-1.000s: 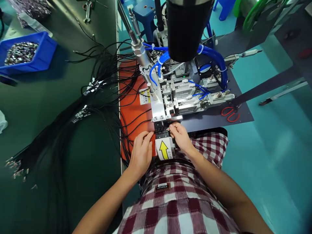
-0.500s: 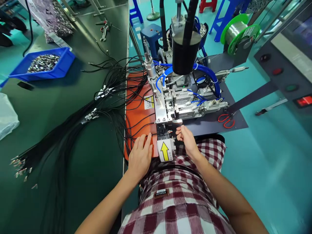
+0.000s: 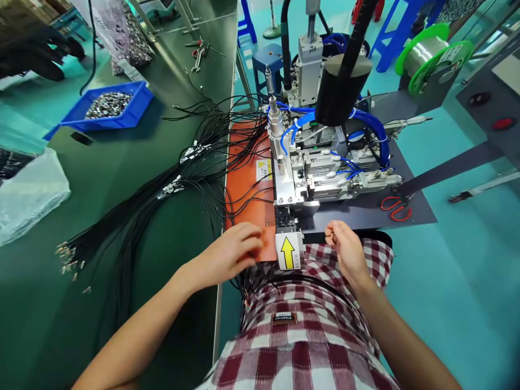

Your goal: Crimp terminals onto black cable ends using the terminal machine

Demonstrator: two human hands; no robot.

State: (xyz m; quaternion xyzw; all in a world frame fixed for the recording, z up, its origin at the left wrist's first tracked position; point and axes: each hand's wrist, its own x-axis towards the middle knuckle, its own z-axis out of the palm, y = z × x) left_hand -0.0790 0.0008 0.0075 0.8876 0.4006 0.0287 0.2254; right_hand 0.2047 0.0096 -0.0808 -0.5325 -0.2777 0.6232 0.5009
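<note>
My left hand (image 3: 233,252) rests on the near edge of the orange mat (image 3: 244,179), just left of the yellow-arrow label (image 3: 287,252); its fingers are smeared by motion. My right hand (image 3: 343,246) hovers right of the label at the front edge of the dark machine base (image 3: 357,216). Its fingertips are pinched together, and what they hold is too small to make out. The metal fixture of the machine (image 3: 300,173), with blue hoses, stands just beyond both hands. A bundle of black cables (image 3: 162,200) with metal ends fans out to the left.
A blue bin (image 3: 109,105) of small metal parts sits at the far left on the green bench. A clear plastic bag (image 3: 28,189) lies at the left edge. Red scissors (image 3: 394,208) lie on the machine base. A green wire spool (image 3: 430,51) stands at the back right.
Both hands have drawn back from the fixture's slot: the right moved right and toward me, the left slid along the mat's edge. The camera view has shifted left.
</note>
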